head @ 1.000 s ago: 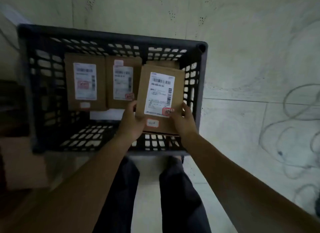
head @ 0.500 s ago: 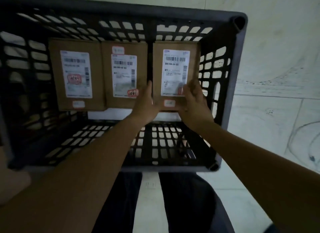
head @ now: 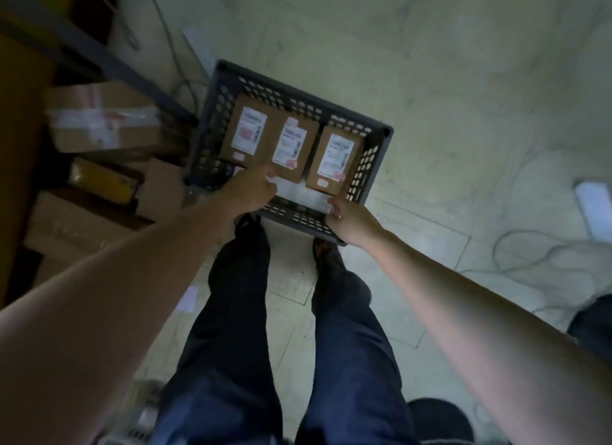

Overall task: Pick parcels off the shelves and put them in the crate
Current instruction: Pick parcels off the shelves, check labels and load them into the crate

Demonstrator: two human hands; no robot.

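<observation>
A dark slotted plastic crate (head: pixel 298 95) stands on the floor in front of my feet. Three brown cardboard parcels with white labels lean side by side against its far wall: the left parcel (head: pixel 246 131), the middle parcel (head: pixel 291 149) and the right parcel (head: pixel 334 159). My left hand (head: pixel 251 193) hovers over the crate's near left part, fingers loosely curled, holding nothing. My right hand (head: pixel 347 222) hangs above the near right rim, also holding nothing. Neither hand touches a parcel.
Low shelves on the left hold taped cardboard boxes (head: pixel 106 120) and a yellow package (head: pixel 99 179). Cables (head: pixel 546 256) trail over the pale tiled floor at right, beside a white flat object (head: pixel 592 209). My legs (head: pixel 331 345) stand just behind the crate.
Both hands have let go of the right parcel, which now leans in the crate, and have drawn back toward the near rim. My head has risen, so the crate looks smaller.
</observation>
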